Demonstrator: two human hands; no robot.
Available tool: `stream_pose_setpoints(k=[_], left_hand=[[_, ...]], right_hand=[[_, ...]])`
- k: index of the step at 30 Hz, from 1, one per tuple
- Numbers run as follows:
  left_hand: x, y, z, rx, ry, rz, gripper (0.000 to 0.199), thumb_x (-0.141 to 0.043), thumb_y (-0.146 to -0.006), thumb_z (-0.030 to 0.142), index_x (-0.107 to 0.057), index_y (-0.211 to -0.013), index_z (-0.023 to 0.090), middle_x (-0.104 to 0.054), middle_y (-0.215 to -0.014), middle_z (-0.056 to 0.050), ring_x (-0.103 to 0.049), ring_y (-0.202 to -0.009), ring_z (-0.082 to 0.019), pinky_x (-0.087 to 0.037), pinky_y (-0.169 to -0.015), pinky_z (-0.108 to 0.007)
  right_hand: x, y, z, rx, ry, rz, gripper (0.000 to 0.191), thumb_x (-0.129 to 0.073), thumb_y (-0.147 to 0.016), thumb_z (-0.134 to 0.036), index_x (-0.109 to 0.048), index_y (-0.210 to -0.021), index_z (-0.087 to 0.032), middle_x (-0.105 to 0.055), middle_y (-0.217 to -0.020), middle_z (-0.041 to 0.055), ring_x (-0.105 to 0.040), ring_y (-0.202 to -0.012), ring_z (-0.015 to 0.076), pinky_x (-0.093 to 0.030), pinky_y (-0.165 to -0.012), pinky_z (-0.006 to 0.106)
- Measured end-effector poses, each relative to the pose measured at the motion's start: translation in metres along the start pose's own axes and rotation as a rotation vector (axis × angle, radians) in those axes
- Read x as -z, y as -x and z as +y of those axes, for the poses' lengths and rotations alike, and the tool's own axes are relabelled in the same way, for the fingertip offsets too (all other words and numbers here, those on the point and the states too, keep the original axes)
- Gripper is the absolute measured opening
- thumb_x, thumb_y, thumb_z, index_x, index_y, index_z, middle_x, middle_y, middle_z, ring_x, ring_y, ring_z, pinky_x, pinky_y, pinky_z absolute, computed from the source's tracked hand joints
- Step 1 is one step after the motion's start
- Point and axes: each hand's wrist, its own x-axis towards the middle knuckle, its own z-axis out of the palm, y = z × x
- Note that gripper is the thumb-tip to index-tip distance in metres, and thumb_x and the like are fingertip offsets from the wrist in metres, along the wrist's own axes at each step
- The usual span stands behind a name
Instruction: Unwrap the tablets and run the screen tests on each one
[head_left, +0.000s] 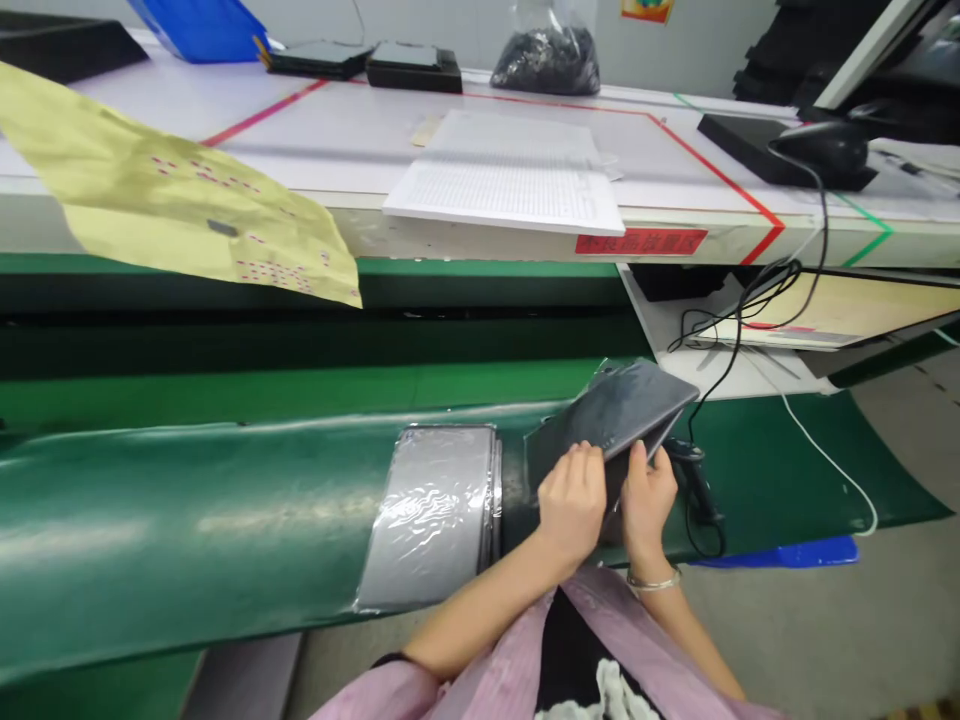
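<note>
- Pink sleeves (390, 690) and a crumpled white ruffle (619, 690) lie closest, soft cloth against a smooth green mat (187, 510) that bows down at its near edge
- Left hand (574, 505) has its fingers curled over the near edge of a dark flat panel (615, 400), a narrow, closed grip
- Right hand (651, 500) pinches the same panel near its right end, thumb uppermost; a thin bracelet (655, 582) circles that wrist
- Where it is: the panel is held tilted over the mat, just right of the wrapped stack (427, 520), its far right corner raised; a second edge shows beneath it, and whether that is another layer or part of the same piece I cannot tell
- Likeliest trouble, I judge: the slick face slipping if either pinch loosens, since both hands hold one side and the far corner hangs unsupported
- A drop to the right could strike the black handheld scanner (697, 480) or snag its cord; a swing left could skew the stack, whose loose film looks slippery
- Textures: wrinkled, glinting clear film over flat grey rectangles with rounded corners; the panel is matt and slate-dark; a limp yellow sheet (187, 200) with red marks droops over the shelf edge (480, 235)
</note>
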Motion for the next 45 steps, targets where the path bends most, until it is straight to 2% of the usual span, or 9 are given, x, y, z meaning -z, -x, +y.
stream_pose_setpoints(k=[4,8,13,18,23,26,29,35,45], left_hand=[[-0.018,0.006,0.030,-0.040,0.004,-0.458,0.039,-0.049,-0.084,0.004,-0.055,-0.122,0.002,-0.066,-0.088,-0.012,-0.066,-0.081,-0.023,-0.057,-0.055,-0.028],[-0.025,-0.010,0.033,0.072,0.146,-0.798,0.043,-0.040,-0.086,0.006,-0.051,-0.128,0.003,-0.062,-0.106,-0.016,-0.063,-0.096,-0.027,-0.058,-0.073,-0.036],[-0.036,-0.036,0.007,0.138,0.486,-1.015,0.032,-0.048,-0.077,0.012,-0.065,-0.104,0.008,-0.061,-0.100,-0.015,-0.061,-0.098,-0.027,-0.051,-0.091,-0.040],[-0.062,-0.021,-0.028,0.214,0.977,-1.138,0.046,-0.044,-0.064,0.003,-0.069,-0.101,0.016,-0.066,-0.112,-0.007,-0.059,-0.109,-0.018,-0.045,-0.101,-0.032],[-0.079,-0.002,-0.059,0.530,0.693,-0.895,0.062,-0.051,-0.082,0.024,-0.040,-0.138,0.001,-0.047,-0.140,-0.023,-0.044,-0.131,-0.028,-0.033,-0.112,-0.044],[-0.056,-0.017,-0.068,0.679,0.923,-0.858,0.074,-0.042,-0.091,0.036,-0.011,-0.150,0.005,-0.048,-0.139,-0.023,-0.054,-0.123,-0.027,-0.044,-0.103,-0.044],[-0.003,-0.040,-0.064,0.545,1.065,-0.610,0.068,-0.047,-0.091,0.035,-0.020,-0.150,0.016,-0.042,-0.146,-0.013,-0.049,-0.128,-0.024,-0.044,-0.105,-0.039],[0.101,-0.051,-0.040,0.290,0.818,-0.159,0.058,-0.049,-0.092,0.024,-0.031,-0.147,0.024,-0.054,-0.136,-0.008,-0.057,-0.120,-0.025,-0.058,-0.089,-0.034],[0.141,-0.026,-0.042,0.223,0.532,0.033,0.059,-0.048,-0.093,0.027,-0.028,-0.148,0.025,-0.052,-0.138,-0.006,-0.058,-0.118,-0.021,-0.056,-0.094,-0.027]], right_hand=[[0.011,-0.014,0.007,0.024,0.172,-0.007,0.047,-0.037,-0.085,-0.059,-0.056,-0.084,-0.016,-0.059,-0.070,0.0054,-0.045,-0.060,0.0155,-0.035,-0.059,0.027],[0.019,-0.023,0.014,0.087,0.303,-0.048,0.054,-0.021,-0.088,-0.062,-0.050,-0.073,-0.018,-0.060,-0.069,0.0091,-0.049,-0.062,0.0186,-0.033,-0.062,0.030],[0.017,-0.033,0.016,0.046,0.357,-0.155,0.050,-0.037,-0.086,-0.062,-0.057,-0.094,-0.017,-0.068,-0.084,0.0134,-0.062,-0.073,0.0254,-0.039,-0.063,0.031],[0.022,-0.045,0.028,-0.044,0.401,-0.143,0.033,-0.058,-0.075,-0.040,-0.056,-0.096,-0.014,-0.069,-0.086,0.0161,-0.065,-0.080,0.0297,-0.045,-0.067,0.034],[0.044,-0.044,0.029,-0.121,-0.193,-0.282,0.053,-0.067,-0.071,-0.045,-0.055,-0.111,-0.012,-0.070,-0.098,0.0127,-0.066,-0.087,0.0261,-0.051,-0.077,0.037],[0.059,-0.035,0.005,-0.226,-0.446,-0.320,0.059,-0.074,-0.067,-0.044,-0.057,-0.114,-0.012,-0.070,-0.095,0.0104,-0.066,-0.078,0.0227,-0.053,-0.069,0.032],[0.070,-0.022,-0.026,-0.231,-0.500,-0.274,0.056,-0.077,-0.064,-0.041,-0.063,-0.111,-0.015,-0.071,-0.098,0.0093,-0.066,-0.080,0.0223,-0.052,-0.066,0.028],[0.084,0.004,-0.056,-0.134,-0.495,-0.142,0.050,-0.077,-0.066,-0.039,-0.067,-0.114,-0.025,-0.069,-0.109,0.0050,-0.066,-0.094,0.0232,-0.054,-0.072,0.026],[0.085,0.030,-0.075,-0.045,-0.523,-0.197,0.042,-0.061,-0.080,-0.048,-0.068,-0.112,-0.022,-0.071,-0.102,0.0104,-0.068,-0.087,0.0307,-0.053,-0.080,0.041]])
